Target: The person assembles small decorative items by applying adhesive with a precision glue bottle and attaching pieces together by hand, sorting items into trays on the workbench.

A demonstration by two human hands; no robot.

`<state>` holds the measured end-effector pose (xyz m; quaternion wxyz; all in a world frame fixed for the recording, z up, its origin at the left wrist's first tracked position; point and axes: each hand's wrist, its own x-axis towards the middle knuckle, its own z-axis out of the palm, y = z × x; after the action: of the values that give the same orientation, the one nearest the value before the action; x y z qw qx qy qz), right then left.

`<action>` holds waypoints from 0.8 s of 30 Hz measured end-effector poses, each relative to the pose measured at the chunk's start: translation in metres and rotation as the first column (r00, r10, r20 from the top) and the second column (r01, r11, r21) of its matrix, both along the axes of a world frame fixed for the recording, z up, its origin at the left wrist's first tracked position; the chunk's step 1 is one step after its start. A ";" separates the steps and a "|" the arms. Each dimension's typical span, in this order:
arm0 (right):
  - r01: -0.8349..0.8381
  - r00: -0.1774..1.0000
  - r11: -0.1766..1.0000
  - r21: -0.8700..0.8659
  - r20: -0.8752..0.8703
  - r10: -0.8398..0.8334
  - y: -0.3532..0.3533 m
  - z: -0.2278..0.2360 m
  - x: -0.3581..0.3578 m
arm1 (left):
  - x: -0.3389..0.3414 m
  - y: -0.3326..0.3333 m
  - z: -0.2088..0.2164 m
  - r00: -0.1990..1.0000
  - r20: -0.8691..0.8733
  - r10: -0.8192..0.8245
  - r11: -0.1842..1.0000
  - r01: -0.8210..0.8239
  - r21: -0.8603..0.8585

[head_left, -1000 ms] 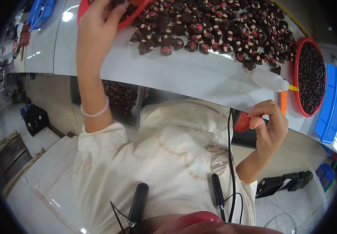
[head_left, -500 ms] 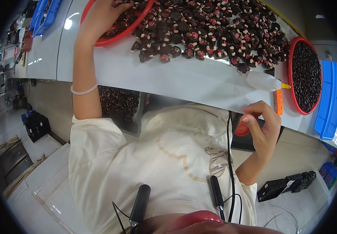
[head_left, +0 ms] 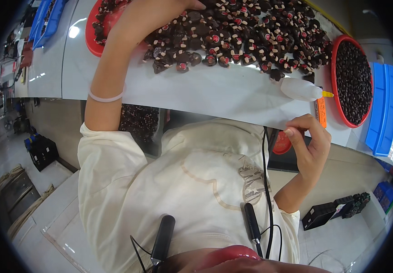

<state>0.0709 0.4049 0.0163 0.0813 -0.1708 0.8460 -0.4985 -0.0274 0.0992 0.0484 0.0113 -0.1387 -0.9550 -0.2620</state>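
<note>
With the white table (head_left: 214, 98) as anchor, the left hand (head_left: 160, 13) reaches flat across its far heap of dark parts (head_left: 251, 36), grip hidden, while the right hand (head_left: 310, 141) curls loosely at its near edge, seemingly empty, below the glue bottle (head_left: 301, 89).

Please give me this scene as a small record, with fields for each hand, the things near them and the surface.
Left hand: left hand reaches into a pile of small dark brown pieces with red and cream spots
Right hand: right hand raised at the table edge, fingers curled; contents unclear
Near right hand: white plastic squeeze bottle with yellow tip, lying down
Trays: round red tray of dark beads
Surface: white table
</note>
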 end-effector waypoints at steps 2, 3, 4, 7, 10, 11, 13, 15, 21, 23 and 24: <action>0.020 1.000 1.000 0.010 -0.021 -0.020 0.005 -0.002 -0.001 | -0.001 0.000 -0.002 1.000 -0.005 0.016 1.000 -0.016 -0.008; 0.037 0.999 0.999 0.017 -0.037 -0.036 0.007 -0.003 -0.002 | -0.001 0.000 -0.003 0.999 -0.014 0.039 0.999 -0.039 -0.019; 0.054 0.997 0.998 0.024 -0.053 -0.052 0.009 -0.004 -0.002 | 0.001 0.000 -0.001 0.999 -0.012 0.035 0.999 -0.036 -0.020; 0.076 0.993 0.997 0.020 -0.094 -0.073 0.009 -0.003 -0.006 | 0.003 0.003 0.003 0.996 -0.091 0.011 0.993 -0.021 -0.120; 0.050 0.996 0.998 0.043 -0.082 -0.047 0.012 0.000 -0.009 | 0.007 -0.001 0.006 0.993 -0.017 0.114 0.985 -0.115 -0.124; 0.041 0.996 0.998 0.042 -0.082 -0.038 0.013 0.001 -0.012 | 0.010 -0.005 0.006 0.992 -0.091 0.087 0.989 -0.097 -0.109; 0.099 0.977 0.995 0.005 -0.191 -0.097 0.016 -0.002 -0.017 | 0.008 -0.002 0.000 0.987 -0.158 0.032 0.995 -0.047 -0.088; 0.184 0.959 0.977 -0.107 -0.200 -0.202 0.020 -0.012 -0.021 | 0.013 0.003 -0.001 0.982 0.042 0.186 0.854 -0.183 0.488; 0.208 0.949 0.965 -0.157 -0.206 -0.238 -0.002 -0.020 -0.032 | 0.049 0.015 -0.016 0.975 0.193 -0.111 0.388 -0.136 0.911; 0.086 0.975 0.989 -0.123 -0.192 -0.109 -0.004 -0.024 -0.034 | 0.063 0.031 -0.029 0.967 0.178 -0.179 0.324 -0.113 0.939; 0.079 0.979 0.976 -0.205 -0.167 -0.114 -0.004 -0.027 -0.034 | 0.069 0.042 -0.037 0.966 0.182 -0.184 0.317 -0.117 0.941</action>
<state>0.0374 0.4013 -0.0110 -0.0361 -0.1801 0.8037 -0.5660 0.0412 0.1409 0.0118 -0.0386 -0.0909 -0.6107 -0.7857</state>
